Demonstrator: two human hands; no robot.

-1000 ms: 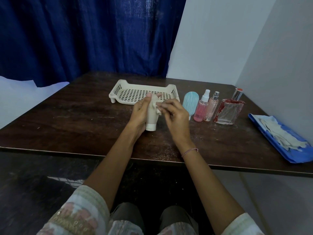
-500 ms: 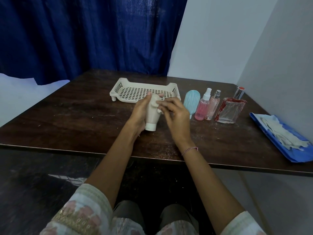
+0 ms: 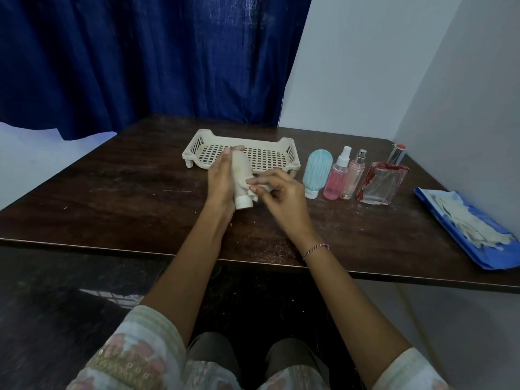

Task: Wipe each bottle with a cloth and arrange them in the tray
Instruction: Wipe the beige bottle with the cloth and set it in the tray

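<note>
My left hand (image 3: 221,178) grips a cream bottle (image 3: 241,175), held cap down above the table in front of the tray. My right hand (image 3: 277,197) pinches a small pale cloth (image 3: 257,191) against the bottle's lower right side, near the white cap. The cream slotted tray (image 3: 197,144) sits behind them with nothing in it. To its right stand a light blue bottle (image 3: 316,173), a pink spray bottle (image 3: 336,177), a paler pink spray bottle (image 3: 355,175) and a square clear perfume bottle (image 3: 382,182) with red marks.
The dark wooden table (image 3: 126,192) has a near edge just below my wrists. A blue sheet (image 3: 484,249) with several pale cloth pieces (image 3: 464,220) lies at the right edge. A blue curtain hangs behind; white walls close the right side.
My right hand has slid the cloth down the bottle from its upper part to near the cap. The left hand keeps the bottle in about the same place.
</note>
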